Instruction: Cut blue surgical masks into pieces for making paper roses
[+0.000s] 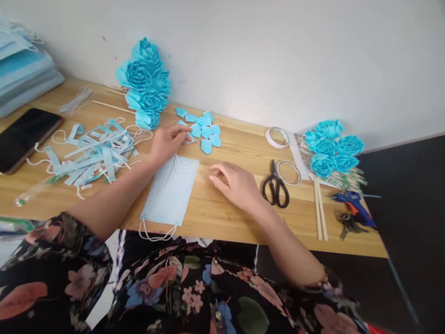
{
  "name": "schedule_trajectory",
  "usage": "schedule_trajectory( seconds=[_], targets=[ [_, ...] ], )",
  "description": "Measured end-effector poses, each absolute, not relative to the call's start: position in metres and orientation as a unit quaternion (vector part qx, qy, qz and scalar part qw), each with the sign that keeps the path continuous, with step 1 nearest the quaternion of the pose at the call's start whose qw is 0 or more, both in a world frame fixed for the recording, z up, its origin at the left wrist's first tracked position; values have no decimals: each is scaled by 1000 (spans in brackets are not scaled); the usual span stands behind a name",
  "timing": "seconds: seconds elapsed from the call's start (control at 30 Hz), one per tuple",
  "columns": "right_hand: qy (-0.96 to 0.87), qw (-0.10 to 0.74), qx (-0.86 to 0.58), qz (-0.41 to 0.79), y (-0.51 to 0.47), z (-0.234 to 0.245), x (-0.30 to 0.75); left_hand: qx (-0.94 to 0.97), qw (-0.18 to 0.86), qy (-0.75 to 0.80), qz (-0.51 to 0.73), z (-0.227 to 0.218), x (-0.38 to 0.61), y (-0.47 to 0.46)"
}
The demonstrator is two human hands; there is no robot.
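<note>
My left hand [171, 141] reaches to the near left edge of a group of cut light-blue pieces [207, 132]. Its fingers are slightly bent, with the tips at the pieces; I see nothing gripped in them. Just below that hand, a pale blue face mask [171, 191] lies flat, its white ear loops at both ends, the lower loops over the table edge. My right hand [236, 184] hovers or rests right of the mask, fingers loosely curved, thumb apart, holding nothing. Black-handled scissors [275, 187] lie to its right.
Mask strips and loops [90, 149] are heaped left, beside a phone [16, 139] and stacked masks [11, 73]. Blue paper-like flowers stand at the back left [146, 83] and right [332, 146]. Tape rolls [277, 137], wooden sticks [319, 210] and a glue gun [354, 206] lie right.
</note>
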State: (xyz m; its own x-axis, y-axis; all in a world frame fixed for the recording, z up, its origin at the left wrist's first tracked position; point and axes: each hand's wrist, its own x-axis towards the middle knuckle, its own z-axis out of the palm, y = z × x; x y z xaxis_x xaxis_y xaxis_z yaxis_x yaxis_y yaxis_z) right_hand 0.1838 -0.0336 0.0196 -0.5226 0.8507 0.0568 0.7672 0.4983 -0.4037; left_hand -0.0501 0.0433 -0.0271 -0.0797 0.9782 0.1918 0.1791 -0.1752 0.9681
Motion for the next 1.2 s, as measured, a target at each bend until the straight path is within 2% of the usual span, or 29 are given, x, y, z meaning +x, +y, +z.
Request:
schedule_trajectory(
  seconds=[0.17,0.33,0.43,0.63,0.83,0.97,1.2],
  targets=[
    [-880,77,-448,139,2,8,147,552,443,491,507,-20,-46,38],
    [-904,99,-394,134,22,-8,139,571,464,484,473,-25,-46,38],
    [-869,178,-407,218,33,-19,146,594,448,487,457,-27,-46,38],
    [-655,375,-425,499,41,-34,163,664,408,467,417,-19,-49,36],
    [-559,462,-413,551,35,-30,162,664,444,445,405,-21,-50,37],
    [-537,475,-424,554,36,-28,161,650,461,444,411,-26,-48,38],
    [-567,437,-432,548,36,-30,162,608,463,457,456,-20,-45,36]
  ],
)
